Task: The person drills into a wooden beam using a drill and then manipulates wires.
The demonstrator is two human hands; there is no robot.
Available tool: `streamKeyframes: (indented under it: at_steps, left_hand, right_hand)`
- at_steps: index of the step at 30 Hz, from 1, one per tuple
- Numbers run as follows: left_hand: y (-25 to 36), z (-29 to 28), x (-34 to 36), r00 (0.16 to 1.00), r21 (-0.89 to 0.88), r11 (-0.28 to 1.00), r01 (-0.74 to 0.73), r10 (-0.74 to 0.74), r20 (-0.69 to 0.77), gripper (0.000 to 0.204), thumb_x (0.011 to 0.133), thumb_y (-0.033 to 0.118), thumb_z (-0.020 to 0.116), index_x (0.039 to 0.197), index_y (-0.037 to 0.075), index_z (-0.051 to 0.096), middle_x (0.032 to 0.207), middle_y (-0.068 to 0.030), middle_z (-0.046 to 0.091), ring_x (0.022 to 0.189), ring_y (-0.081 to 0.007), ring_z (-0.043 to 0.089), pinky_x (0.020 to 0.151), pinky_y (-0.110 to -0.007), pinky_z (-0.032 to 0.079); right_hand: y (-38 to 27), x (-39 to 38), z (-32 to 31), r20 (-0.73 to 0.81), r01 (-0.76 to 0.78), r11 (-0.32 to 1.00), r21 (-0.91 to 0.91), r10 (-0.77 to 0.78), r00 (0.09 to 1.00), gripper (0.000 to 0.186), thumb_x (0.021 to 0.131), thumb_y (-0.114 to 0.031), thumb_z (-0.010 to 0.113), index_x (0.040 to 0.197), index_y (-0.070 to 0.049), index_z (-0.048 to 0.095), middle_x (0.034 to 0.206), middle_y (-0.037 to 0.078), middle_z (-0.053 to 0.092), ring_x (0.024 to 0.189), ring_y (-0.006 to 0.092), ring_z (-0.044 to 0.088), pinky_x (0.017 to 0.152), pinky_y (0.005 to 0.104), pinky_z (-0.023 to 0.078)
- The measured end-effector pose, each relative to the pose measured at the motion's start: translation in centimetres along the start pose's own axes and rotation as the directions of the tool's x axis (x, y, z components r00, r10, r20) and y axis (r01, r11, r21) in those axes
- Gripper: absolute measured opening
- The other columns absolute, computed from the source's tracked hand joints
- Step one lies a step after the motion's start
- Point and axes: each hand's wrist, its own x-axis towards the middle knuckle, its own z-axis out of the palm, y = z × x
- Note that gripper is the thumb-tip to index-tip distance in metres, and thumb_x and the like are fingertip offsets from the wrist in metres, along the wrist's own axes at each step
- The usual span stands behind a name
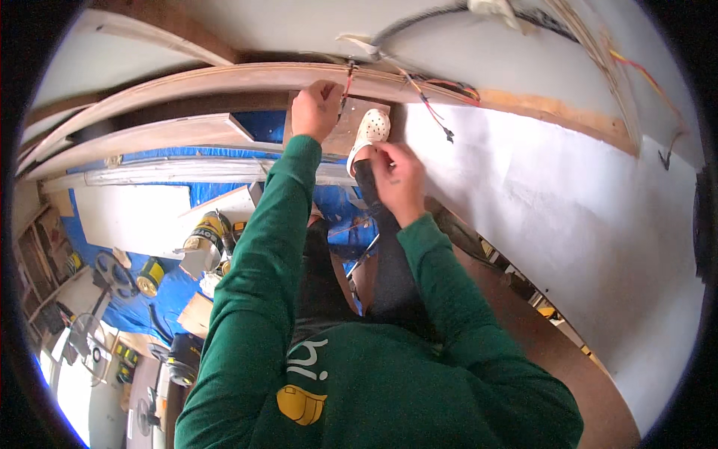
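My left hand [315, 112] is raised by the wooden ledge, its fingers curled closed. Just to its right hangs a thin red and black wire [348, 78]; whether the fingertips hold part of it is hard to see. My right hand [398, 183] is lower and further right, fingers pinched together beside a cream clog [372, 133] on my foot. Anything in that pinch is too small or hidden to make out. Another bundle of thin wires [428, 103] with a dark connector dangles from the ledge, right of both hands.
A curved wooden ledge [224, 77] crosses ahead of me, with a white panel [523, 194] at the right. A thick black cable [419, 19] runs above. Below left, a blue tarp [168, 299] carries a bucket [206, 236], white boards [131, 213], a tape roll [150, 277] and tools.
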Motion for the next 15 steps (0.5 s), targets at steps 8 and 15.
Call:
streamKeyframes:
  at_steps: [8,15]
  left_hand:
    - [4.3,6.6,0.7,0.981,-0.123,0.991,-0.048,0.070,0.183,0.032,0.092,0.033,0.071,0.105,0.004,0.078,0.090,-0.0160,0.077,0.083,-0.0258,0.075,0.078,-0.036,0.056]
    - [7.5,10.1,2.6,0.961,0.112,0.959,-0.262,0.250,0.115,0.027,0.089,0.027,0.070,0.105,0.008,0.078,0.094,-0.0176,0.076,0.090,-0.0308,0.075,0.081,-0.041,0.057]
  right_hand:
    - [5.1,11.7,-9.5,0.077,-0.160,0.923,-0.349,0.199,0.977,0.036,0.090,-0.040,0.069,0.090,-0.005,0.078,0.086,0.019,0.074,0.082,0.0390,0.072,0.074,0.0469,0.055]
    - [10.4,13.0,-0.8,-0.001,-0.257,0.896,-0.362,0.276,0.961,0.022,0.079,-0.025,0.078,0.095,-0.010,0.080,0.089,0.021,0.073,0.092,0.0399,0.071,0.080,0.0483,0.057]
